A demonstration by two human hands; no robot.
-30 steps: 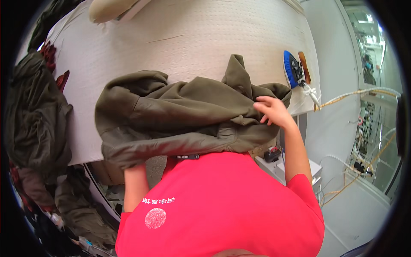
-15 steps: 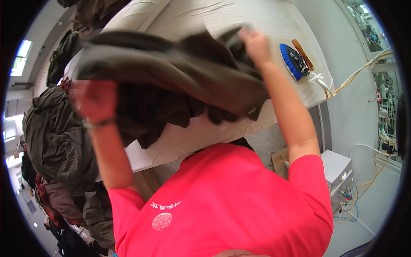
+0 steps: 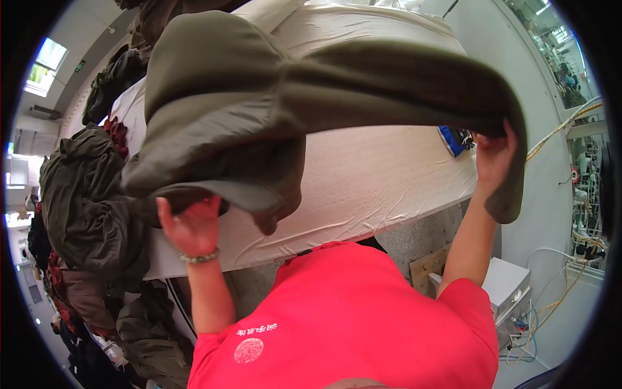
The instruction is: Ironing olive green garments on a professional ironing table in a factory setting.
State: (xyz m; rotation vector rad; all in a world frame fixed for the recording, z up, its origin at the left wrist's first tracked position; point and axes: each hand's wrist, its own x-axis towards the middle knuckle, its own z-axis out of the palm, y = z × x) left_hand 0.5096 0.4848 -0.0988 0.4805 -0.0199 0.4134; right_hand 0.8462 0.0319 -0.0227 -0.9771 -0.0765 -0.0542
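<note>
A dark olive-brown long-sleeved garment (image 3: 227, 97) is spread in the air above the padded white table (image 3: 376, 175). One long sleeve stretches out to the right, its end hanging down past my right hand (image 3: 495, 155). That hand grips the sleeve from below, fingers partly hidden by the cloth. At the near left edge of the garment is my left hand (image 3: 191, 227), palm up with thumb and fingers apart. Its fingertips reach under the hem, where the cloth partly covers them. Behind the sleeve, next to my right hand, a blue and black iron (image 3: 455, 141) shows in part on the table.
A heap of olive-brown garments (image 3: 91, 201) stands against the table's left side, with more dark and reddish clothes below it. A pale cabinet (image 3: 508, 285) with cables and hoses is at the right, near a yellowish cord (image 3: 564, 129) along the wall.
The bunched garment has been swung open and spread wide, its sleeve now extended right. My right hand moved right and nearer; my left hand moved nearer and slightly right, fingers now spread.
</note>
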